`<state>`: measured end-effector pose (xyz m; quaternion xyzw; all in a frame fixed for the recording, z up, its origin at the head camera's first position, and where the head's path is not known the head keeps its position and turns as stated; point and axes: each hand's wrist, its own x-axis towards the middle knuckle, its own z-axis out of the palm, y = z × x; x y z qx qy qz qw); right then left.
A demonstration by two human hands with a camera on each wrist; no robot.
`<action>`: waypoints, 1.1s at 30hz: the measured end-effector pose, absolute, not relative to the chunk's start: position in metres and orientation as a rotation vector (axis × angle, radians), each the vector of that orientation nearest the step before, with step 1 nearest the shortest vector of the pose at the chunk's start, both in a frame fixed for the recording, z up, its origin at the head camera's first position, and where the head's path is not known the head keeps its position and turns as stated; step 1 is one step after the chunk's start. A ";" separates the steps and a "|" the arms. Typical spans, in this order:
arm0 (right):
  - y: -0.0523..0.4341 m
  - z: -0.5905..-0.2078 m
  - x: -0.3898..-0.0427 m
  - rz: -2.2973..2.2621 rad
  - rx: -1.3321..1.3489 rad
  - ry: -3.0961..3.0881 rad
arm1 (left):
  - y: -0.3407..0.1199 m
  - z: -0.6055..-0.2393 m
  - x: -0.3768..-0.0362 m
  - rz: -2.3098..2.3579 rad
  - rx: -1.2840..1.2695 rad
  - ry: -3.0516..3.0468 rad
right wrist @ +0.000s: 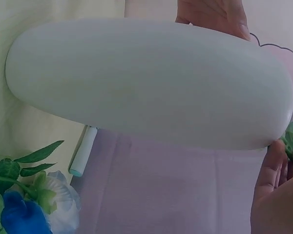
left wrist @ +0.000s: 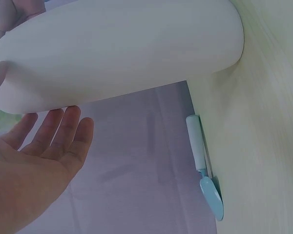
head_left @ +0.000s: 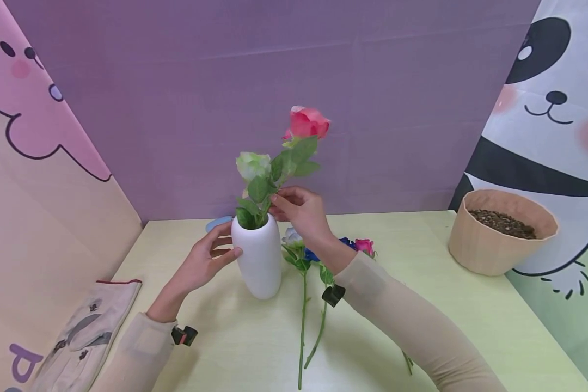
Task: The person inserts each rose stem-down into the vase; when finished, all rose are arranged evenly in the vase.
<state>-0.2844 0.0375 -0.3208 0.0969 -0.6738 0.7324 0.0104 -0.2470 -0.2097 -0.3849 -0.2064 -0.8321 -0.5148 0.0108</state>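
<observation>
A white vase (head_left: 258, 264) stands upright on the table, with a pale green-white rose (head_left: 253, 165) rising from its mouth. My left hand (head_left: 208, 261) holds the vase near the top from the left, thumb in front and fingers against its side. At the right of the rim, my right hand (head_left: 301, 212) pinches the leafy stem of a pinkish-red rose (head_left: 307, 123), whose bloom stands above the other one. In the right wrist view the vase (right wrist: 146, 83) covers much of the picture, and the fingertips lie right at its rim beside a green leaf. The stems' lower ends are hidden inside the vase.
White, blue and pink flowers (head_left: 365, 246) lie on the table, partly under my right forearm. A small blue trowel (left wrist: 212, 195) lies behind the vase. Gray-white folded gloves (head_left: 90, 326) are at the left edge; a tan pot (head_left: 490, 250) of soil stands at the right.
</observation>
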 end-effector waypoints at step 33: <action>0.035 -0.328 -0.293 2.025 0.350 -2.400 | -0.206 -0.384 -0.246 -1.596 -0.625 -2.618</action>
